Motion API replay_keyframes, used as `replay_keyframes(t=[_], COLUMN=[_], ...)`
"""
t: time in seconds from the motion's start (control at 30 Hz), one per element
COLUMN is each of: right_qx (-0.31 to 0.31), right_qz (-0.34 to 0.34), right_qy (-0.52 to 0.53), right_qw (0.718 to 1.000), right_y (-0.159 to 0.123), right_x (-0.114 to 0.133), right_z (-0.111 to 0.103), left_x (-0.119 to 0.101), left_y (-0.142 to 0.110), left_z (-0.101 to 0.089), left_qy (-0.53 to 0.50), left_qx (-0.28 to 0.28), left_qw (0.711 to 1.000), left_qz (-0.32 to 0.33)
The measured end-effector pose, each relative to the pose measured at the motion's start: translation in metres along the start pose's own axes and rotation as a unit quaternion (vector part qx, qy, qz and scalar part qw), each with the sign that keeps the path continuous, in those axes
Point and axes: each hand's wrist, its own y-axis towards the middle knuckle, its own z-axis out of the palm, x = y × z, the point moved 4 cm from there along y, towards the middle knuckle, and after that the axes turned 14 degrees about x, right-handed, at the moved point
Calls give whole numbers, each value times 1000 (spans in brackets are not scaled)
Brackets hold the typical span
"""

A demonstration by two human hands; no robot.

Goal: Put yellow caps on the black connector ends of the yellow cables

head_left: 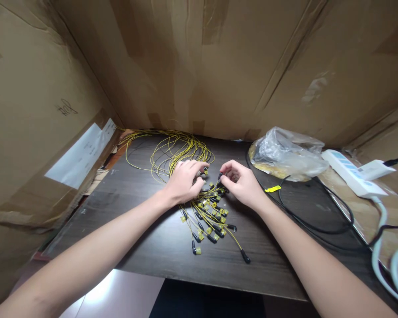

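Note:
Thin yellow cables (190, 152) lie in loose loops at the back of the dark table and run beneath my left hand (185, 180). That hand curls over the bundle, its thumb and index finger apart at the front; its other fingertips are hidden. My right hand (241, 182), close by on the right, pinches a small black cable end (220, 176) between thumb and fingertips. Below both hands the cable ends fan out, with black angled connectors (245, 256) and small clear-yellow tags (208, 230).
A crumpled clear plastic bag (287, 152) sits at the back right, beside a white power strip (353, 172). A black cable (334, 229) with a yellow label (273, 189) curves across the right side. Cardboard walls (192, 66) enclose the table (135, 247) at the back and sides.

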Motion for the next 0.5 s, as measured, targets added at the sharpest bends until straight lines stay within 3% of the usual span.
replay_keyframes(t=[0.1, 0.23, 0.5], right_qx=[-8, -6, -6], right_qz=[-9, -35, -99], right_qy=[-17, -35, -68], right_qw=[1000, 999, 993], right_y=[-1, -2, -3], right_x=[6, 14, 15], right_z=[7, 10, 13], left_x=[-7, -8, -12], left_y=[0, 1, 1], left_z=[1, 5, 3], left_qy=[-68, -150, -199], left_qx=[-4, -4, 5], left_qw=[996, 986, 976], left_qz=[52, 71, 93])
